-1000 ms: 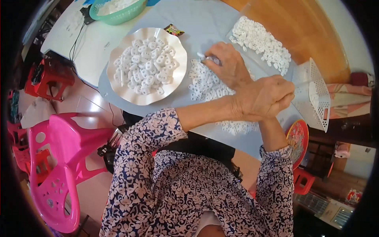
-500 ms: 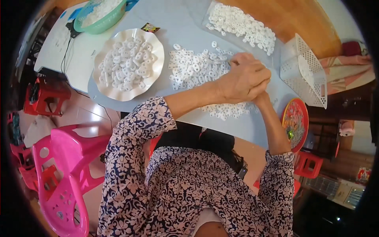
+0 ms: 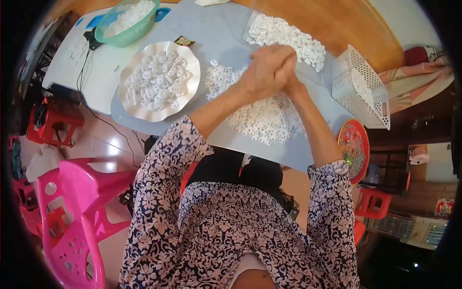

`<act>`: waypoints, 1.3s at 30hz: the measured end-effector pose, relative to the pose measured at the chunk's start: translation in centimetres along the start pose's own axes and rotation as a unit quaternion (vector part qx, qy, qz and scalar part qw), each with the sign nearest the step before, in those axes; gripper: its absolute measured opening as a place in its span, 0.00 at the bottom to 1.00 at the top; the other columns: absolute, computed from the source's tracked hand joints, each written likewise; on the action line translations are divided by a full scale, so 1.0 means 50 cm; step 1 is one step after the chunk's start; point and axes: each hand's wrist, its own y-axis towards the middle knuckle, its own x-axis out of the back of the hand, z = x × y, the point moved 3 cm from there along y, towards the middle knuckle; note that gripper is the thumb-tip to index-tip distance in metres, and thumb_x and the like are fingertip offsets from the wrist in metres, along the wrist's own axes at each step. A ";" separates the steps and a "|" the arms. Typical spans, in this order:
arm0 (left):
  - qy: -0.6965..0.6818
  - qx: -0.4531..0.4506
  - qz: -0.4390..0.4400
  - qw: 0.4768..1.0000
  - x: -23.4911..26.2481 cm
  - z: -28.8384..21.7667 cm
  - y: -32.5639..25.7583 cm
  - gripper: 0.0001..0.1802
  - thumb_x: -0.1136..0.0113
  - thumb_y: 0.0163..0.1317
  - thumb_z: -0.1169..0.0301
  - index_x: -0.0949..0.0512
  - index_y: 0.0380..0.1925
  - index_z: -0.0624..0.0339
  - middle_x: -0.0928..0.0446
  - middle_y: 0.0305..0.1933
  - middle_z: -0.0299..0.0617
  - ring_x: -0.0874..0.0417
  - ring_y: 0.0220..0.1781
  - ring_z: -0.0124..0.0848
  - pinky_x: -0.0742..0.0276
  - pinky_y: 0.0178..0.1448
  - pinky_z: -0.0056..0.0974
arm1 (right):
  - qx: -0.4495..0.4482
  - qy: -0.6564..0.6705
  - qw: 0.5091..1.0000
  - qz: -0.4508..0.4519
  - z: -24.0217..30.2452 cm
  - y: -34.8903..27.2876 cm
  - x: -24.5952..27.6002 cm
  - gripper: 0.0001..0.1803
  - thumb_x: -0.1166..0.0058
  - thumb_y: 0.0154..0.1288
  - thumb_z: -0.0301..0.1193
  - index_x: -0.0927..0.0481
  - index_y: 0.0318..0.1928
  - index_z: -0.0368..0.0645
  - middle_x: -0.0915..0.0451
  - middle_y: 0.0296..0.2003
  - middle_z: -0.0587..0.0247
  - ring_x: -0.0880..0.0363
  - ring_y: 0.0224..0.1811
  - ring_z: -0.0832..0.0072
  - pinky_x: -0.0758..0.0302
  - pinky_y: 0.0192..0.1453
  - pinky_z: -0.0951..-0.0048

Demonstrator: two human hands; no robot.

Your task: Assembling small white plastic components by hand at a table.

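My left hand (image 3: 264, 70) and my right hand (image 3: 288, 77) are pressed together, fingers closed, above the far side of a spread pile of small white pieces with holes (image 3: 267, 120). Whatever lies between my palms is hidden. The left hand covers most of the right one. More of the white pieces (image 3: 219, 79) show left of my wrists. A white plate with a wavy rim (image 3: 191, 91), to the left, is heaped with larger-looking white pieces (image 3: 156, 79). Beyond my hands, a clear shallow tray (image 3: 248, 26) holds many flat white pieces (image 3: 286, 36).
A white perforated basket (image 3: 375, 103) stands at the right edge of the grey table (image 3: 187, 21). Near it is a red round tray (image 3: 365, 149) with small mixed bits. A green basket (image 3: 132, 36) is far left, and a small packet (image 3: 184, 41) lies behind the plate. Pink chair (image 3: 79, 192) at left.
My joined hands have moved left and farther away across the pile, staying closed together. More of the near pile now shows under my forearms. The whole view has shifted slightly.
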 end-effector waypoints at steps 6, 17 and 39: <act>-0.015 0.132 -0.141 0.981 0.099 0.093 -0.005 0.09 0.53 0.62 0.72 0.30 0.26 0.67 0.32 0.20 0.51 0.32 0.21 0.34 0.32 0.29 0.38 | -0.152 -0.047 0.987 0.038 0.108 0.036 -0.013 0.10 0.49 0.54 0.20 0.21 0.38 0.35 0.20 0.25 0.47 0.22 0.27 0.55 0.26 0.36 0.64; 0.029 0.163 -0.115 0.979 0.093 0.158 -0.028 0.10 0.52 0.63 0.71 0.30 0.26 0.67 0.34 0.18 0.53 0.38 0.20 0.33 0.33 0.27 0.39 | -0.170 -0.118 0.977 0.060 0.092 -0.016 0.031 0.10 0.49 0.54 0.24 0.18 0.36 0.37 0.19 0.31 0.47 0.20 0.34 0.55 0.24 0.42 0.63; 0.043 0.168 -0.033 0.984 0.062 0.142 -0.039 0.11 0.52 0.64 0.68 0.29 0.27 0.66 0.34 0.16 0.49 0.34 0.18 0.33 0.33 0.25 0.39 | -0.152 -0.172 0.956 0.183 0.056 0.017 0.009 0.10 0.46 0.50 0.24 0.18 0.35 0.35 0.20 0.29 0.45 0.20 0.34 0.54 0.25 0.42 0.60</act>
